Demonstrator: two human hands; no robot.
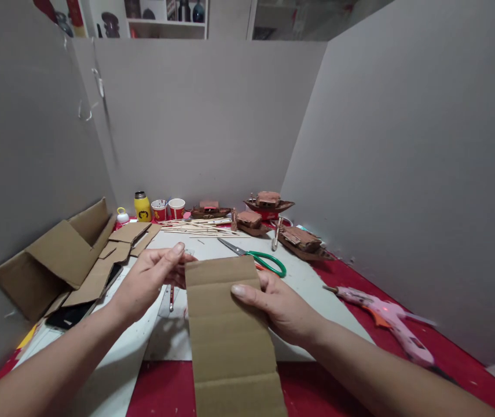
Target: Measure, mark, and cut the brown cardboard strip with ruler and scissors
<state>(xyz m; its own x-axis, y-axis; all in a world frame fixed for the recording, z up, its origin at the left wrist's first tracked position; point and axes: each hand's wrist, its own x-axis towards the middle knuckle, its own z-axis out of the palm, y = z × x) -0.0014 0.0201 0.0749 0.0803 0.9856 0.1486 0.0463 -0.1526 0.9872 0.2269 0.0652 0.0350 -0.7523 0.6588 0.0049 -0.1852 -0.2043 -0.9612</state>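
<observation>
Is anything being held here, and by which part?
A cardboard strip, by its upper right edge, in the right hand. The left hand is at the upper left corner; whether it grips is unclear.

The cardboard (232,336) is brown, the scissors' handles (268,255) green, the glue gun (388,313) pink.

The cardboard strip (232,341) is matt, its papery face crossed by shallow creases; the cardboard box (56,249) shares that dull finish. The scissors (247,253) pair metal blades with smooth, faintly glossy handles that look like plastic. The glue gun (381,311) has a smooth, plastic-looking body. The model boats (301,242) look woody, rough and matt; the thin sticks (199,227) resemble bare wood. The cups (176,211) look like paper, and the back panel (204,116) is flat and matt.
</observation>
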